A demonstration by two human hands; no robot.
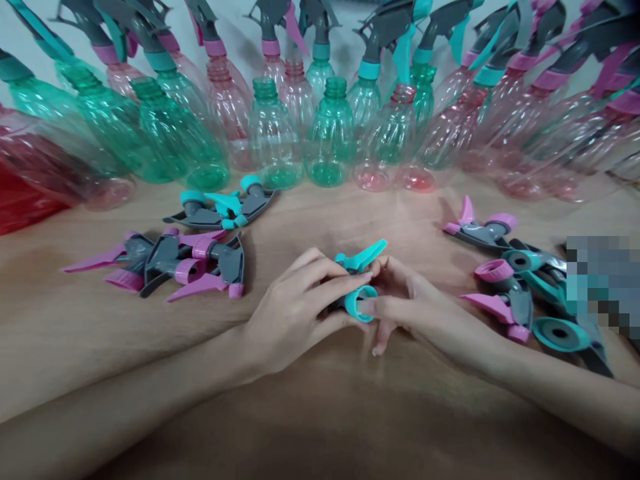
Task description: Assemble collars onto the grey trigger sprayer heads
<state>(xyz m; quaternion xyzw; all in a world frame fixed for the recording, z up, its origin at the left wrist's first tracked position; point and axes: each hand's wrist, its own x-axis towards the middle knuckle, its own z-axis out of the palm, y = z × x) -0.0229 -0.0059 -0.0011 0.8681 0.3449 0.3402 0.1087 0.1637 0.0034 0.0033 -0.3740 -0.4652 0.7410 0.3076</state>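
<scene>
Both my hands meet over the middle of the table around one grey and turquoise spray trigger head (361, 301). My left hand (305, 303) is closed on its grey body from the left, hiding most of it. From the right, my right hand (400, 300) grips it, with the thumb at the opening of the turquoise collar. The turquoise trigger lever points up and to the right. Left of my hands lies a group of grey and pink spray heads (187, 267). Behind these are grey and turquoise spray heads (225, 207).
Green bottles (330, 133) and pink bottles (383, 140) stand in rows along the back, some with spray heads, several with bare necks. More pink and turquoise spray heads (515, 293) lie at the right, beside a blurred-out patch. A red object (25, 190) sits at the left edge.
</scene>
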